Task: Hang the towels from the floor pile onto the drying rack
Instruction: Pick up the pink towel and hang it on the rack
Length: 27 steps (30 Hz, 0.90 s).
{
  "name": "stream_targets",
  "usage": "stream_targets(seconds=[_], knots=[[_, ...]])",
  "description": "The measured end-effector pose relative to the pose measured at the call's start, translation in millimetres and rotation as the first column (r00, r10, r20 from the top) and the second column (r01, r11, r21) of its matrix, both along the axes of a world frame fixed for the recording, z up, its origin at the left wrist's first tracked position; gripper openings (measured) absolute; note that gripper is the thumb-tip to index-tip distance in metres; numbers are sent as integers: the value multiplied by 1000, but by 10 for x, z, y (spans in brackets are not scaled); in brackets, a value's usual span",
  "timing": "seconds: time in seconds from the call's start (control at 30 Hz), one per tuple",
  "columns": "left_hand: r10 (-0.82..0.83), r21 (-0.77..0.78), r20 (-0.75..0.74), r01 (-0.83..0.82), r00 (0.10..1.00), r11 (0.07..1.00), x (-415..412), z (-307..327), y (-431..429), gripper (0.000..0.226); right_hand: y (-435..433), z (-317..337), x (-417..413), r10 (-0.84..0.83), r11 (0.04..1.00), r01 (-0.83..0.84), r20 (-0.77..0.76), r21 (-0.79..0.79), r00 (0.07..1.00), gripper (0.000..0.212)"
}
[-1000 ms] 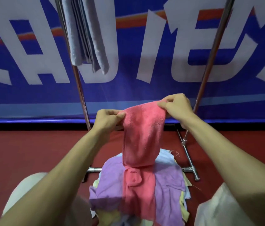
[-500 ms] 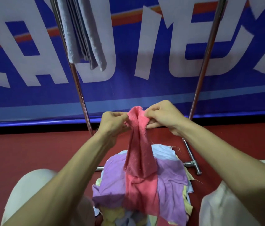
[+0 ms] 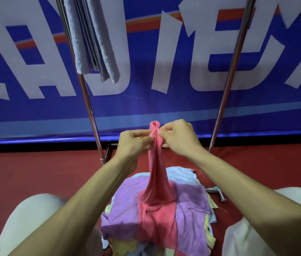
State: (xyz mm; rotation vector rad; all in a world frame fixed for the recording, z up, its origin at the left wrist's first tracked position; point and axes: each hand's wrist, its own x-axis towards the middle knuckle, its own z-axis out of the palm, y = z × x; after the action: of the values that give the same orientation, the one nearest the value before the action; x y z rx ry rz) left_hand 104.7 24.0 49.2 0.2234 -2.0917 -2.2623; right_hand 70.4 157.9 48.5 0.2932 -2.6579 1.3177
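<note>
— Red floor (image 3: 25, 174) fills the near part of the scene, doesn't it?

— Yes, a dull red surface, and at its far edge a black strip runs under a big blue banner (image 3: 146, 100) that covers the whole back wall. The banner carries huge white block letters, an orange stripe higher up and a pale blue band low down.

— Can you read the lettering?

— Only in pieces. The letters are cropped by the frame and cut by the poles, so I cannot make out a word.

— And the drying rack?

— Two shiny metal poles of the drying rack (image 3: 88, 108) rise from the floor, one left of centre and one to the right, leaning apart toward the top. Grey towels (image 3: 92, 41) hang folded at the upper left, just beside the left pole.

— Where are the towels to be hung?

— The pile (image 3: 192, 209) lies on the floor between the person's knees, purple, yellow and pale blue cloths overlapping. A pink towel (image 3: 157, 182) stretches up from its top.

— Who holds it?

— Both hands. The left hand (image 3: 133, 145) and the right hand (image 3: 179, 139) each have their grip closed on the pink towel's bunched upper end, pinching it close together, nearly touching, above the pile.
</note>
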Motion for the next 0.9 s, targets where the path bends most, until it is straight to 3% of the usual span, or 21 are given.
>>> stream_targets(seconds=[0.17,0.27,0.43,0.57,0.63,0.7,0.9], knots=[[34,-29,0,-34,999,999,38,10,39,13,-51,-56,36,29,1000,-29,20,10,999,33],[44,-27,-7,-44,999,999,55,24,11,15,-60,-48,44,59,995,-52,72,-89,996,31],[13,-37,-1,-13,1000,999,82,37,-38,51,-25,-13,61,98,968,-68,113,-242,989,37],[-36,93,32,33,999,995,113,93,-50,73,30,14,81,129,973,-95,153,-211,980,33],[-64,69,25,62,998,996,127,120,-69,76,55,46,85,159,952,-105,168,-288,973,17],[-82,12,12,82,997,997,139,133,-89,74,72,108,92,179,943,-119,172,-311,969,16],[-159,-110,-31,154,987,982,121,148,-158,70,160,200,79,204,964,-172,149,-200,968,14]])
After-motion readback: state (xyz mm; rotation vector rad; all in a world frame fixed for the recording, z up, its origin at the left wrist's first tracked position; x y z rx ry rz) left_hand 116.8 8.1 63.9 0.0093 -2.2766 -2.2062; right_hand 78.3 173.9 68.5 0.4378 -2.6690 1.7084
